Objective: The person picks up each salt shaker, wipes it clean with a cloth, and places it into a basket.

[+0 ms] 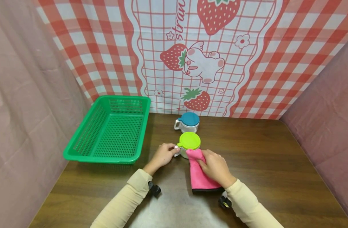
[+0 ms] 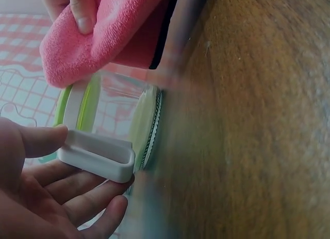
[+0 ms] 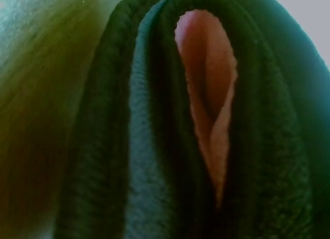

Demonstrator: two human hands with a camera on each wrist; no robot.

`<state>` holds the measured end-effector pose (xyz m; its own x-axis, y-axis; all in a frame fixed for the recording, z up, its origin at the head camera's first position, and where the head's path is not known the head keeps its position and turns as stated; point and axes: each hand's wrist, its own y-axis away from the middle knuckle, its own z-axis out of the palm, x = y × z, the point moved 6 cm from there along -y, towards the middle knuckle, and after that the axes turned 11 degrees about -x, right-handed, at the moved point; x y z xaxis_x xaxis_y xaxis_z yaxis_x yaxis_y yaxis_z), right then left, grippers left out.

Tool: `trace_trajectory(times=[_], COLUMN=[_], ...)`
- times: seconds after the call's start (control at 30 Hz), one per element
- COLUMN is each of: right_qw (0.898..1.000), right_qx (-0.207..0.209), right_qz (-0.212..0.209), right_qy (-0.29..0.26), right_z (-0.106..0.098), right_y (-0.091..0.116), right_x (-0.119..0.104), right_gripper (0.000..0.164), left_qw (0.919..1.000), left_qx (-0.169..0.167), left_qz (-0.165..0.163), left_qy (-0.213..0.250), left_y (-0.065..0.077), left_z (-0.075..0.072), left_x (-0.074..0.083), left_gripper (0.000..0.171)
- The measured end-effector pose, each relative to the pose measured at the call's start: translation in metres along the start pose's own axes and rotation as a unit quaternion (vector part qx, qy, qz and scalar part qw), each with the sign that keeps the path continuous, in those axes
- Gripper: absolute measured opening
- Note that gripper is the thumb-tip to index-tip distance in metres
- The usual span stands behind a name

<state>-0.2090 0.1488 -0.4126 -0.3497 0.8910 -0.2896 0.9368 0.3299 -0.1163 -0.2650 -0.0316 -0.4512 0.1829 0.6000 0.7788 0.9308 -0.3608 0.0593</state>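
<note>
Wooden table point(image 1: 265, 152); green-lidded jar point(image 1: 189, 143) between left grip point(image 1: 163, 155), pinching handle point(image 2: 94, 164), and right grip point(image 1: 216, 165), clutching pink cloth point(image 1: 200, 179)

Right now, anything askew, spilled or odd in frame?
Right wrist view looks odd: dark folds of the pink cloth, held in the right hand, block most of it. On the backdrop, lettering runs sideways. Lime-lidded jar and blue-lidded jar stand upright; no spill visible.

Both your forearms point(image 1: 125, 196) reach in, angled toward each other! Your left hand point(image 1: 163, 155) pinches, thumb point(image 2: 45, 140) opposite the fingers point(image 2: 95, 197); your right hand point(image 1: 216, 166) grips, back upward.
</note>
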Motion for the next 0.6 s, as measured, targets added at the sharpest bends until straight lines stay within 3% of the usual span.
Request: trace_trajectory(times=[0.6], right_qw=[1.0], right_qx=[-0.005], right_qz=[0.009], right_qy=[0.017], right_z=[0.012], right_y=[-0.011], right_x=[-0.009], right_gripper=[0.019], left_qw=[0.9995], left_qx=[-0.03], left_qz=[-0.004], left_qy=[-0.008], left_y=[-0.003], left_z=[-0.001], left_x=[-0.001], left_gripper=[0.023])
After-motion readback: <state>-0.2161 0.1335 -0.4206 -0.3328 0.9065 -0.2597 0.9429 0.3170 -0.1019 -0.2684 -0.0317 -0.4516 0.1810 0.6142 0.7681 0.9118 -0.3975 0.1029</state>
